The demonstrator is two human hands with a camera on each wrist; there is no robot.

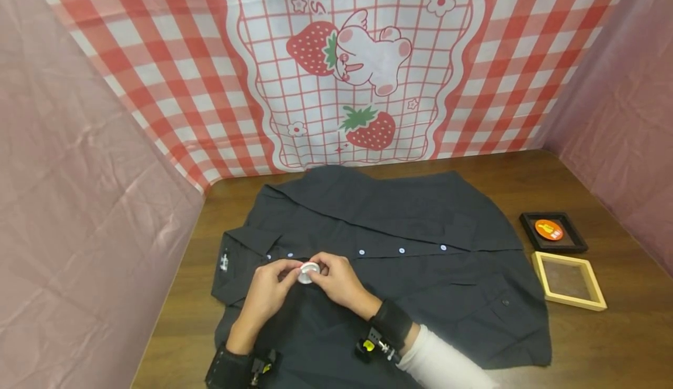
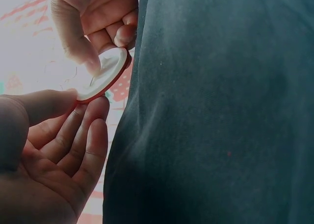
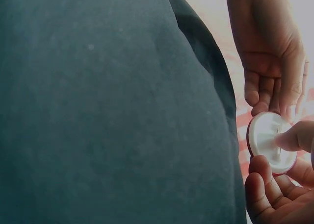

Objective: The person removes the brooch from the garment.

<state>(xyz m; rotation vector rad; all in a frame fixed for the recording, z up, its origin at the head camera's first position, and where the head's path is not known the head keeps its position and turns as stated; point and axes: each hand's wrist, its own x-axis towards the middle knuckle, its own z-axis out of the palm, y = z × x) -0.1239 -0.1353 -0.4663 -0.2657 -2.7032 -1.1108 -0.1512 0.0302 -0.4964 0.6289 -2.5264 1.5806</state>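
Observation:
Over the dark collared shirt [image 1: 394, 295] I hold a round pin badge [image 1: 308, 273], its white back turned up toward me and a red rim showing in the left wrist view. My left hand [image 1: 267, 292] pinches the badge's edge between thumb and fingers. From the other side my right hand [image 1: 339, 281] grips it, the thumb [image 3: 290, 137] lying on the back by the thin metal pin. The shirt lies spread on the table, its collar [image 1: 236, 260] at the left and a row of pale buttons [image 1: 402, 250] across it. The badge's front is hidden.
A black square frame [image 1: 575, 243] with an orange round badge [image 1: 549, 230] inside lies at the right of the wooden table [image 1: 631, 342]. In front of it is a pale yellow frame [image 1: 596, 281]. A strawberry-print cloth [image 1: 347, 91] hangs behind; pink cloth [image 1: 94, 202] stands at both sides.

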